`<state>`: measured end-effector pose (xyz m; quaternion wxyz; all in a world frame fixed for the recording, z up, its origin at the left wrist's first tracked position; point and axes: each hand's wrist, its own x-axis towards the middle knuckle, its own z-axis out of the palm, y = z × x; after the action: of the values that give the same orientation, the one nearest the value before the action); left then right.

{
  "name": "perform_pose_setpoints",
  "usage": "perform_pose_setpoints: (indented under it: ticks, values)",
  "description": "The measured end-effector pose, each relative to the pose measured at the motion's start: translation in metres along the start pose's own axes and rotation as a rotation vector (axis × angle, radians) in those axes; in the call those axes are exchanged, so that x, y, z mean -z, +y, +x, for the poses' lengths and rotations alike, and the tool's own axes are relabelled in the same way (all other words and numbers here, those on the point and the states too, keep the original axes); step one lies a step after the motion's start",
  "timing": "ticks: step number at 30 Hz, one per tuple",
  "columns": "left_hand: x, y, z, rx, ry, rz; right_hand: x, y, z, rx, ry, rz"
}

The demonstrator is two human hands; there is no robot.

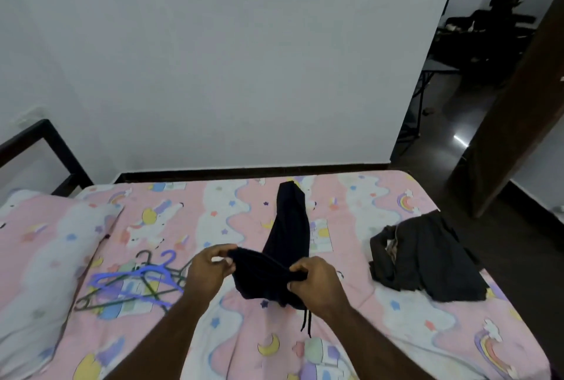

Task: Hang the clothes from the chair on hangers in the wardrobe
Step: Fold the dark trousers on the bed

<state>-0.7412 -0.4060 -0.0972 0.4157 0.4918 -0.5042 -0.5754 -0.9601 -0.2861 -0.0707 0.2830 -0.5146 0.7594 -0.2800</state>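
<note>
Both hands are working at the near edge of the bed point(396, 334), which is serving as the sorting surface. The left hand point(210, 269) is pinching one end of the waistband of a pair of black trousers point(288, 236), and the right hand point(314, 280) is gripping the other end, fingers curled over the fabric; together they are pulling the band taut between them. This hold looks meant to square the waist so the garment can be folded or fed over a hanger bar. The legs are trailing away across the sheet toward the far wall, lying flat together, which is keeping them from twisting. A drawstring point(306, 320) is dangling below the right hand. The hangers point(137, 283), a loose tangle of blue and green ones, are lying just left of the left hand, within easy reach for the next pick. A second dark garment point(427, 257) is sitting crumpled to the right, well apart, apparently waiting its turn. A pillow point(39, 257) is lying at far left. Neither chair nor wardrobe is appearing in view.
</note>
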Motion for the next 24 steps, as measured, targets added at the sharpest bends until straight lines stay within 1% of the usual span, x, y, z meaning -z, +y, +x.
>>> perform_pose_setpoints:
  ticks: [3, 6, 9, 11, 14, 17, 19, 21, 24]
  values:
    - [0.017, -0.029, -0.015, 0.062, 0.037, 0.046, -0.03, 0.015, -0.007, -0.023, -0.072, -0.003]
    - [0.028, -0.047, -0.027, 0.117, 0.084, 0.081, -0.057, 0.025, -0.008, -0.015, -0.096, -0.014]
    - [0.039, -0.064, -0.032, 0.187, 0.165, 0.101, -0.079, 0.032, -0.009, -0.028, -0.109, -0.021]
    - [0.045, -0.075, -0.031, 0.215, 0.175, 0.102, -0.09, 0.036, -0.009, -0.051, -0.105, -0.018]
    - [0.049, -0.094, -0.029, 0.262, 0.115, 0.168, -0.104, 0.044, -0.007, -0.091, -0.112, -0.035]
    - [0.049, -0.114, -0.03, 0.276, 0.001, 0.356, -0.118, 0.048, -0.008, -0.117, -0.143, -0.047]
    - [0.047, -0.121, -0.03, 0.294, -0.061, 0.413, -0.124, 0.047, -0.008, -0.126, -0.146, -0.058]
    - [0.047, -0.121, -0.026, 0.276, -0.099, 0.495, -0.125, 0.045, -0.005, -0.133, -0.135, -0.065]
    - [0.049, -0.118, -0.016, 0.292, -0.193, 0.498, -0.121, 0.043, 0.001, -0.144, -0.106, -0.08]
